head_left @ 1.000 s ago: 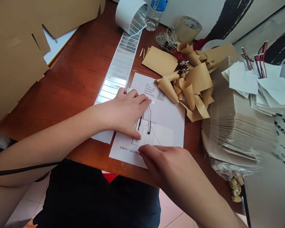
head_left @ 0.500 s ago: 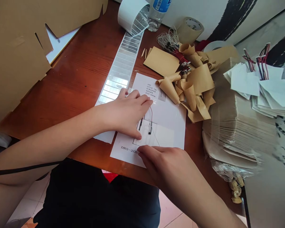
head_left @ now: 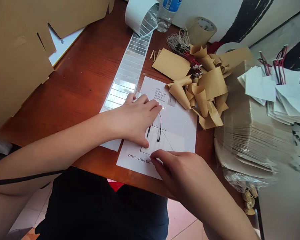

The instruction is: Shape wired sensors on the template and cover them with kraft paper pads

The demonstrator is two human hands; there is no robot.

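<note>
Here, a person sits at a reddish-brown wooden desk, seen from above, with both bare hands on a white printed sheet. The letters "DRS-206DC" run along the sheet's lower part, and a few small lines of text sit near its far edge.

The left hand lies palm down across the sheet, pressing it flat, its fingers slightly spread and not pinching anything visible. The right hand comes in from the lower right, just beside a drawn rectangle, with its fingers close together and their tips low on the paper. Whether they pinch anything is hidden.

A thin wire piece with two small black ends and a red strand lies on the sheet, within the drawn rectangle, just beyond the left hand's fingertips.

To the left of the sheet, a long strip of shiny labels runs up the desk to a white roll, beside a plastic water bottle and a roll of tan tape. To the right lie curled brown paper scraps and a bundle of thin wires. Further right stands a tall stack of brown paper sheets, topped by white paper tags with colored wires. Large cardboard fills the upper left corner.
</note>
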